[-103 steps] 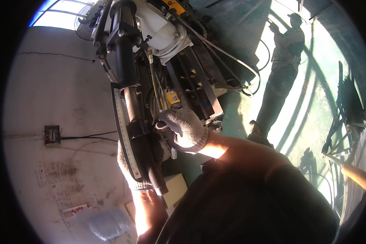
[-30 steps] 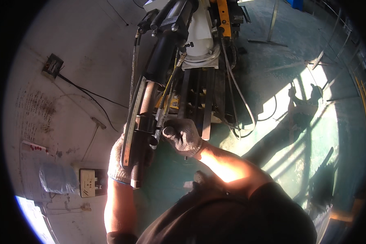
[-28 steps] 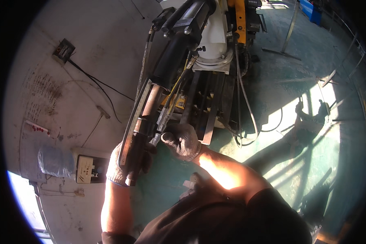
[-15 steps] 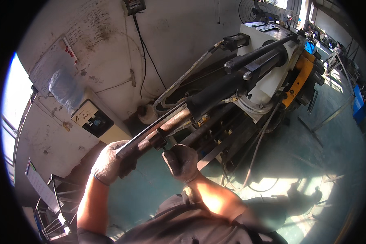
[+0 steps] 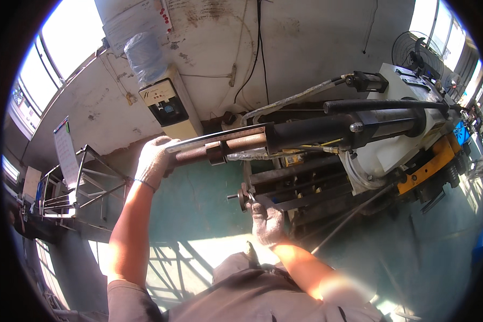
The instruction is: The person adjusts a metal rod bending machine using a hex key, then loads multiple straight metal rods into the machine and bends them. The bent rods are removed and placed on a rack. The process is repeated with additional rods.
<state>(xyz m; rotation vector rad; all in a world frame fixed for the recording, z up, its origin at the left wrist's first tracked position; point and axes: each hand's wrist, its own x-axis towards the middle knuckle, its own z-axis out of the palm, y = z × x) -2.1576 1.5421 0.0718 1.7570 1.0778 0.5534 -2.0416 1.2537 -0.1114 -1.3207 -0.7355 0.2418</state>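
Note:
A dark tube of the machine runs out to the left and ends in a threaded rod (image 5: 244,142) with a square nut (image 5: 216,153) on it. Along its top lies a flat metal strip (image 5: 220,137). My left hand (image 5: 153,162), in a knit glove, is closed round the rod's left end, its fingertips hidden behind it. My right hand (image 5: 268,221), gloved too, is lower, in front of my body, its fingers curled in. Just beyond its fingertips is a small dark handwheel (image 5: 243,197) with a spindle; whatever those fingers hold is too small to make out.
A white machine body (image 5: 397,145) with a yellow-orange panel (image 5: 428,165) and hoses stands right. At the wall is a water dispenser (image 5: 169,104) with a bagged bottle. A metal frame rack (image 5: 94,185) stands left. Steel rails (image 5: 300,174) run below the tube.
My view has swung, so the tube lies flatter across it. My right hand has left the nut area and dropped to beside the handwheel. My left hand stays on the rod's end.

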